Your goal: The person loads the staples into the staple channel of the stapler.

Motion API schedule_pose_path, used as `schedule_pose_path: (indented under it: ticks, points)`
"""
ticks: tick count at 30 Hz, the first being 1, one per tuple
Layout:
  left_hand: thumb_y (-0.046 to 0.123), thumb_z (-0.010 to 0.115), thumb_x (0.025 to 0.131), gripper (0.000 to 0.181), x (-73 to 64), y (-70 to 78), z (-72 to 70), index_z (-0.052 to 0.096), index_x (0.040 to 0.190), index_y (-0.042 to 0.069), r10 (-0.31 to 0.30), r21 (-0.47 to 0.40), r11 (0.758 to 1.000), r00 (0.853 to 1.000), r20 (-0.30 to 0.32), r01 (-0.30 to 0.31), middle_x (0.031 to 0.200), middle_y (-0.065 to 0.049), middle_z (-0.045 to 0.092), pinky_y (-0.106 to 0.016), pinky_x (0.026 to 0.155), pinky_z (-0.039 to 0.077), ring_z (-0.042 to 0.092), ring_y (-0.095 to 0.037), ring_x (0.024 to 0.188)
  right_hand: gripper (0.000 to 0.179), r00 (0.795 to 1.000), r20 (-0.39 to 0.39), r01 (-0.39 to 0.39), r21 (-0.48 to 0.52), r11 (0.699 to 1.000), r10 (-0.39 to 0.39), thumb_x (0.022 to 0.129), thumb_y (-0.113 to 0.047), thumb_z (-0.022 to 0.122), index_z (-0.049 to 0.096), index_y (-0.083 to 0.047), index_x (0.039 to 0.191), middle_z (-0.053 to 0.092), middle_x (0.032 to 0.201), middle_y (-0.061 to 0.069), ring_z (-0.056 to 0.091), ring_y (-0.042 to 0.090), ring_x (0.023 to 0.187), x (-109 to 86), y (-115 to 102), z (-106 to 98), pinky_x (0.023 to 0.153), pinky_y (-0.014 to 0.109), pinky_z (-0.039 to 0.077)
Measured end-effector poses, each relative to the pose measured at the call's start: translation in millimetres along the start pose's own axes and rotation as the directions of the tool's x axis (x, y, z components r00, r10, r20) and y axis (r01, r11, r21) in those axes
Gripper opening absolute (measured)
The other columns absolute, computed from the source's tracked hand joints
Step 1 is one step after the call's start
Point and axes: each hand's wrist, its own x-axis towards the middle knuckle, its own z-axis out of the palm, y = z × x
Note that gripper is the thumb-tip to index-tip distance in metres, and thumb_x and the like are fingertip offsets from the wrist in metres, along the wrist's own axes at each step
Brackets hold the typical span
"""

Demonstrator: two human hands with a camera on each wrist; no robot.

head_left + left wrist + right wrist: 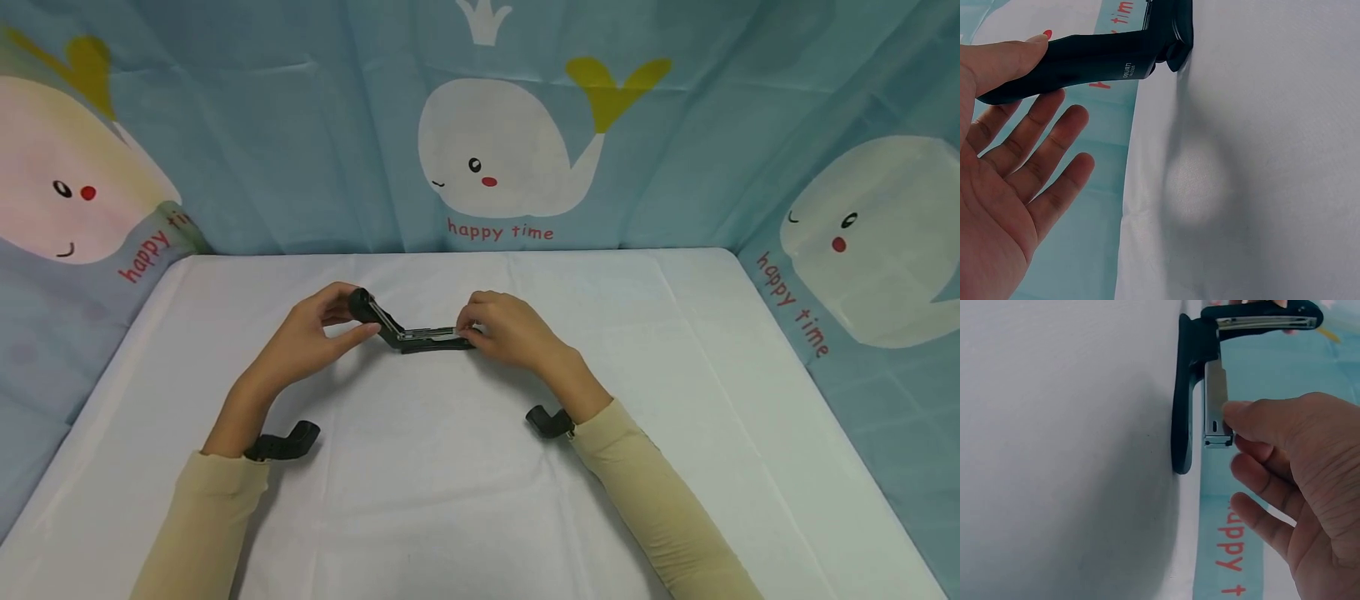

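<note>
With the curtain [300, 125] behind, the left hand [303, 337] pinches the stapler [393, 338], the right hand [513, 333] its magazine [1215, 394], whose tip [1217, 441], finger-blocked in head view, I see from right wrist.

Stapler [392, 335] black, with pale lettering [1127, 69]; magazine [1216, 394] silver. Sleeves [197, 521] plain beige, wrist cameras [285, 446] black. Tablecloth [420, 500] plain white. Curtain [322, 167] light blue, printed with white whales [517, 150]: yellow tail flukes [609, 102], red cheek spots [489, 182], red "happy time" wording [501, 231].
</note>
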Motion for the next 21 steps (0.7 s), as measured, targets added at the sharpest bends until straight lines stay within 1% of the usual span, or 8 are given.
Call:
schedule_pose_path:
  ticks: [4, 11, 17, 21]
  points:
    - [0.039, 0.076, 0.091, 0.044, 0.4, -0.8, 0.0, 0.059, 0.127, 0.02, 0.001, -0.004, 1.0, 1.0, 0.001, -0.001, 0.121, -0.001, 0.065, -0.046, 0.11, 0.051, 0.065, -0.025, 0.119, 0.006, 1.0, 0.015, -0.011, 0.002, 1.0, 0.011, 0.093, -0.017, 0.073, 0.077, -0.019, 0.097, 0.068, 0.095, -0.005, 0.063, 0.011, 0.088, -0.6, -1.4, -1.0, 0.08, 0.027, 0.055]
    - [0.038, 0.075, 0.091, 0.043, -0.5, -0.9, 0.0, 0.059, 0.126, 0.021, 0.007, -0.001, 1.0, 1.0, -0.009, -0.007, 0.12, 0.0, 0.065, -0.045, 0.109, 0.052, 0.065, -0.023, 0.118, 0.007, 1.0, 0.011, -0.007, 0.01, 1.0, 0.007, 0.094, -0.016, 0.072, 0.077, -0.018, 0.098, 0.07, 0.096, -0.005, 0.064, 0.012, 0.09, -0.2, -1.3, -1.2, 0.081, 0.027, 0.056]
    - [0.039, 0.076, 0.091, 0.043, -0.2, -0.8, 0.5, 0.059, 0.126, 0.02, 0.007, 0.006, 1.0, 1.0, -0.01, -0.007, 0.121, -0.001, 0.065, -0.047, 0.11, 0.051, 0.065, -0.026, 0.119, 0.008, 1.0, 0.028, 0.0, 0.011, 1.0, -0.001, 0.095, -0.017, 0.071, 0.078, -0.017, 0.1, 0.071, 0.097, -0.005, 0.065, 0.011, 0.089, -0.4, -0.9, 0.3, 0.081, 0.027, 0.056]
    - [0.038, 0.076, 0.091, 0.043, 0.4, -0.8, 1.0, 0.059, 0.125, 0.02, 0.007, 0.006, 1.0, 1.0, -0.01, -0.007, 0.121, -0.001, 0.065, -0.048, 0.111, 0.051, 0.064, -0.027, 0.121, 0.007, 1.0, 0.016, 0.005, 0.005, 1.0, -0.006, 0.095, -0.017, 0.072, 0.078, -0.017, 0.099, 0.071, 0.096, -0.005, 0.064, 0.01, 0.087, -1.0, -0.4, 0.0, 0.079, 0.026, 0.055]
